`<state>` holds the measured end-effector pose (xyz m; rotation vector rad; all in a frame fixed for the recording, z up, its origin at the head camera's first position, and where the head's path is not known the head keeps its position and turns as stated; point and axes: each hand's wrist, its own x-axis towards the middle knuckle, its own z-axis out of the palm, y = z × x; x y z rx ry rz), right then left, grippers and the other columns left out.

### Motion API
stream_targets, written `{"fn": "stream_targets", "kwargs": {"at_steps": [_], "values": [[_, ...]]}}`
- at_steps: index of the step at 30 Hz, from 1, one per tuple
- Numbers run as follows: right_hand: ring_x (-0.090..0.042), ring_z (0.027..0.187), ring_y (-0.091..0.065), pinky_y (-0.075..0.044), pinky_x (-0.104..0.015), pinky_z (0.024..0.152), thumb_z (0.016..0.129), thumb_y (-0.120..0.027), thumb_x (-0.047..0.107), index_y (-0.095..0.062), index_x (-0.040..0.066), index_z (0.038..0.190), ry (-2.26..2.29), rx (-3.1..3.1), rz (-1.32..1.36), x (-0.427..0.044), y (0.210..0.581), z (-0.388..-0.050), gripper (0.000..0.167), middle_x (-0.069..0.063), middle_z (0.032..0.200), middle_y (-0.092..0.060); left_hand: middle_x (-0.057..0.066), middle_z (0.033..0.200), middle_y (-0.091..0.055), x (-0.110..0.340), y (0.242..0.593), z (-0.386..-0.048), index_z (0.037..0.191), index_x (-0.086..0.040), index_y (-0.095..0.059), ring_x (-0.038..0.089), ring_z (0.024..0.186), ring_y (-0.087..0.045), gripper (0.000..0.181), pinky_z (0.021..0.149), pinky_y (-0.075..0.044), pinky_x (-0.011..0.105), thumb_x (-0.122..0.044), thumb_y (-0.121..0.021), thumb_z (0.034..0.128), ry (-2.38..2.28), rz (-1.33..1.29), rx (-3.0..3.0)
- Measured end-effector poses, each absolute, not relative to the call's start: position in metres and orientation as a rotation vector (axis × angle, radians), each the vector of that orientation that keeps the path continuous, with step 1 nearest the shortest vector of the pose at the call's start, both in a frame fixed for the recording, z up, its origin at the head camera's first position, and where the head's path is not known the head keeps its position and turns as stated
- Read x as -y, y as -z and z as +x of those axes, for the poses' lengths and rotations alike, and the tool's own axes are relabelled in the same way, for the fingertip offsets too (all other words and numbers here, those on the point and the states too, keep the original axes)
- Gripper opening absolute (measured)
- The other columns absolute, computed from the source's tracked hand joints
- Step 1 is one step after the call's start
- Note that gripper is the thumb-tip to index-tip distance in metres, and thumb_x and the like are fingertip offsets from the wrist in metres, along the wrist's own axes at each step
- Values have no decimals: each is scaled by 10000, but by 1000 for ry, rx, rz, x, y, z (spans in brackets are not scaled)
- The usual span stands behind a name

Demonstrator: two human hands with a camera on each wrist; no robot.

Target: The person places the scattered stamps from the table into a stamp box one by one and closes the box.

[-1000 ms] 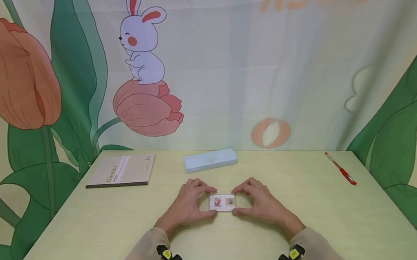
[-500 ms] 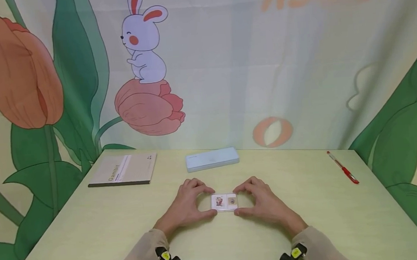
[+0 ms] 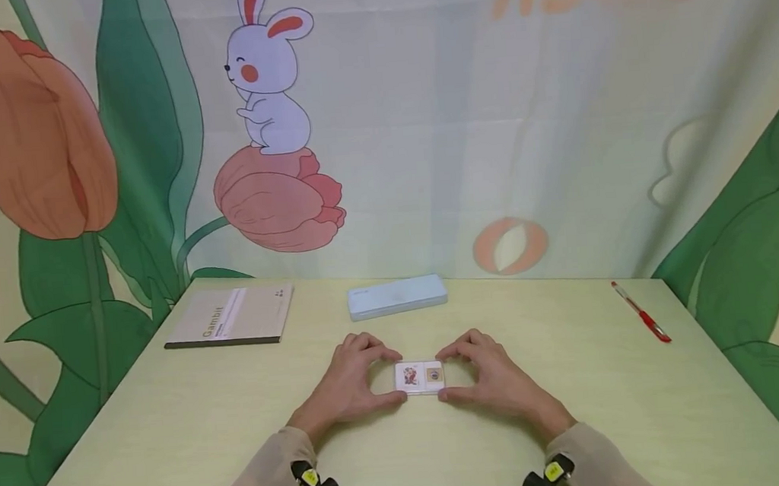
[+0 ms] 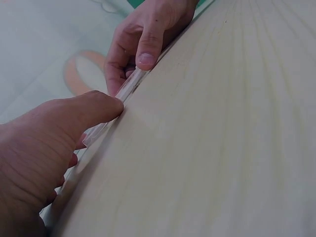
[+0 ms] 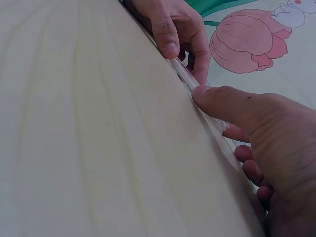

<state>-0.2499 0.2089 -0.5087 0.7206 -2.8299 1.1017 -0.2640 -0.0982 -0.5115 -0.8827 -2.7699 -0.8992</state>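
A small flat clear plastic case (image 3: 419,378) lies at the middle of the table, with a red-and-white picture in its left half and a gold-framed round piece in its right half. My left hand (image 3: 352,379) pinches its left end between thumb and fingers. At the right end, my right hand (image 3: 489,376) pinches it the same way. Seen edge-on in the left wrist view, the clear case (image 4: 129,85) is thin and close to the tabletop. The right wrist view shows the case (image 5: 185,76) between both thumbs.
Behind the hands lies a light-blue box (image 3: 397,297). A grey notebook (image 3: 229,317) marked "Gambit" is at the back left of the table (image 3: 428,469). Off to the right rests a red pen (image 3: 642,313). A printed curtain (image 3: 408,135) hangs behind the table.
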Motion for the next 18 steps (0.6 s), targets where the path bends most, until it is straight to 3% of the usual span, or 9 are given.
{"fn": "stream_targets", "kwargs": {"at_steps": [18], "values": [[-194, 1196, -523, -416, -533, 1086, 854, -967, 494, -752, 294, 1297, -1099, 2847, 695, -206, 506, -248, 531, 56, 1258, -593, 4, 1273, -630, 101, 512, -263, 1344, -230, -785, 242, 1230, -512, 561, 1069, -408, 499, -492, -885, 858, 870, -900, 2738]]}}
